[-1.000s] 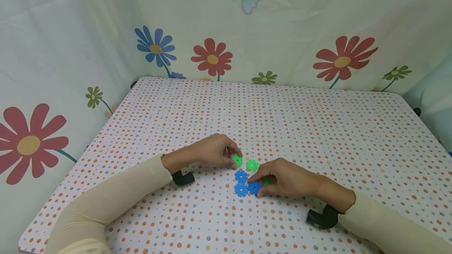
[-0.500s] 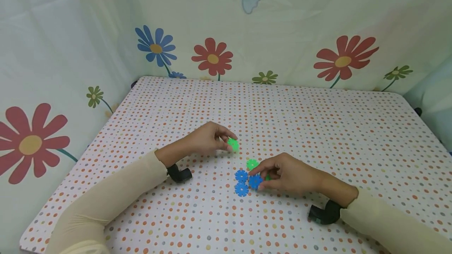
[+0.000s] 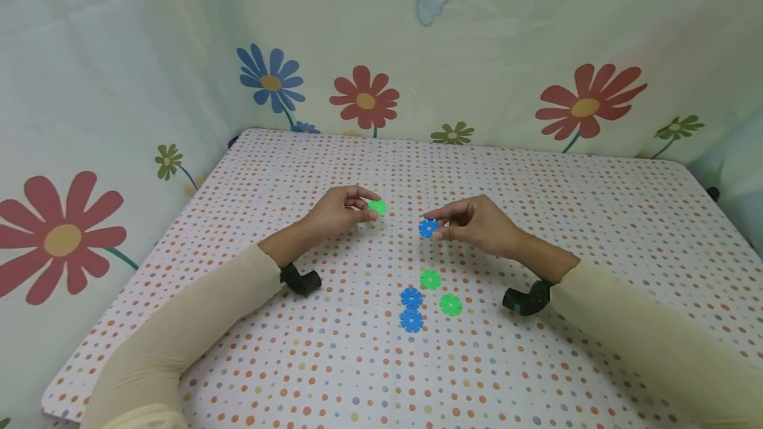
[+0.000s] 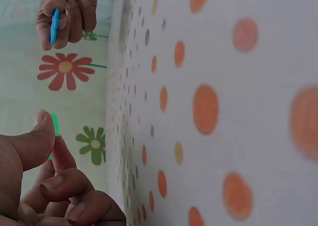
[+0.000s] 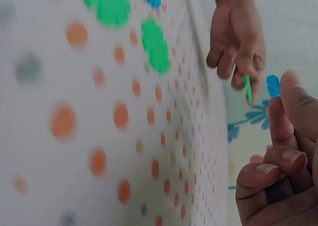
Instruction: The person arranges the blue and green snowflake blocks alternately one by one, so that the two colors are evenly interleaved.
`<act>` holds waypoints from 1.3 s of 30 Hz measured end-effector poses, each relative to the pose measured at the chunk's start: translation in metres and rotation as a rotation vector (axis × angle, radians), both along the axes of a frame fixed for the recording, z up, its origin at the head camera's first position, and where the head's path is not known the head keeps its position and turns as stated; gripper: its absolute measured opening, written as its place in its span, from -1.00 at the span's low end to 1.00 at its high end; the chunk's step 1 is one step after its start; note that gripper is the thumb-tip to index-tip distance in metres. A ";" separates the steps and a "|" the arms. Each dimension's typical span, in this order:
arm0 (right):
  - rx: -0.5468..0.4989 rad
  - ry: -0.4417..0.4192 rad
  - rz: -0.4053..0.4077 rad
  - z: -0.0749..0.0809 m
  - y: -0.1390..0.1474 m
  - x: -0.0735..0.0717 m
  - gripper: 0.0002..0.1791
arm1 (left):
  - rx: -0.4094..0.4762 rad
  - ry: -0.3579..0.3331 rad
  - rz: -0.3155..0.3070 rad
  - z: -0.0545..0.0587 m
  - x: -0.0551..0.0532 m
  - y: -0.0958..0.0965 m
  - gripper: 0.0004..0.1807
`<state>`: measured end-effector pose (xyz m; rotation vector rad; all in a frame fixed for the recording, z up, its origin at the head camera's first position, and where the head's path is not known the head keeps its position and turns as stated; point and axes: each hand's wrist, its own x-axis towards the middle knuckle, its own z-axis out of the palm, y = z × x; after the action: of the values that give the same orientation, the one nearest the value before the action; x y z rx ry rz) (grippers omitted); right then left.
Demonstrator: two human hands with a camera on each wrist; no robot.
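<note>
My left hand (image 3: 340,212) pinches a green notched disc (image 3: 377,207) between thumb and fingertips, raised above the table. In the left wrist view only slivers of that green disc (image 4: 55,123) show past the thumb. Across from it, my right hand (image 3: 485,225) holds a blue notched disc (image 3: 428,228) by its edge, also raised, its face toward the head camera. The right wrist view shows this blue disc (image 5: 273,86) at the thumb and forefinger tips. A gap separates the two held discs.
On the dotted table (image 3: 286,356) lie two green discs, one farther (image 3: 430,279) and one nearer right (image 3: 450,305). Left of them sit two blue discs, an upper (image 3: 411,298) and a lower (image 3: 411,320), edge to edge. A flowered curtain (image 3: 489,38) rises behind the table.
My left hand has carried its green disc up and leftward. My right hand has lifted its blue disc away from the group, uncovering the nearer green disc.
</note>
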<state>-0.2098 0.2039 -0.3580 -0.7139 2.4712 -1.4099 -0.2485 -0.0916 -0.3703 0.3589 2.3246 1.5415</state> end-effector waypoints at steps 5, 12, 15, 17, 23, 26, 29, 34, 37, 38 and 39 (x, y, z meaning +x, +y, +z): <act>0.031 -0.012 -0.059 -0.004 -0.008 -0.027 -0.61 | 0.006 -0.013 -0.001 -0.005 -0.015 -0.009 -0.66; 0.035 -0.060 -0.109 -0.007 -0.029 -0.053 -0.60 | 0.038 -0.062 -0.001 -0.007 -0.033 -0.015 -0.62; 0.035 -0.070 -0.108 -0.008 -0.036 -0.063 -0.59 | -0.006 -0.062 -0.010 -0.009 -0.036 -0.015 -0.62; 0.049 -0.074 -0.108 -0.009 -0.038 -0.069 -0.58 | -0.043 -0.040 -0.022 -0.010 -0.038 -0.014 -0.62; 0.122 -0.082 -0.102 -0.014 -0.043 -0.083 -0.60 | -0.114 0.001 -0.009 -0.010 -0.039 -0.012 -0.66; 0.147 -0.081 -0.100 -0.017 -0.046 -0.087 -0.62 | -0.169 0.013 -0.005 -0.010 -0.039 -0.010 -0.67; 0.177 -0.070 -0.110 -0.018 -0.049 -0.088 -0.64 | -0.225 0.026 -0.027 -0.009 -0.039 -0.008 -0.67; 0.233 -0.023 -0.089 -0.016 -0.056 -0.085 -0.63 | -0.265 0.026 -0.056 -0.007 -0.039 -0.006 -0.69; 0.262 -0.010 -0.085 -0.016 -0.059 -0.084 -0.63 | -0.300 0.050 -0.063 -0.005 -0.039 -0.004 -0.71; 0.266 -0.007 -0.085 -0.017 -0.060 -0.085 -0.63 | -0.313 0.059 -0.065 -0.005 -0.039 -0.003 -0.72; 0.268 -0.004 -0.085 -0.017 -0.060 -0.085 -0.63 | -0.329 0.073 -0.067 -0.004 -0.038 -0.002 -0.72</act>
<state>-0.2949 0.1434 -0.3755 -0.5540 2.6453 -1.0722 -0.2869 -0.0940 -0.3743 0.4095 2.5381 1.1056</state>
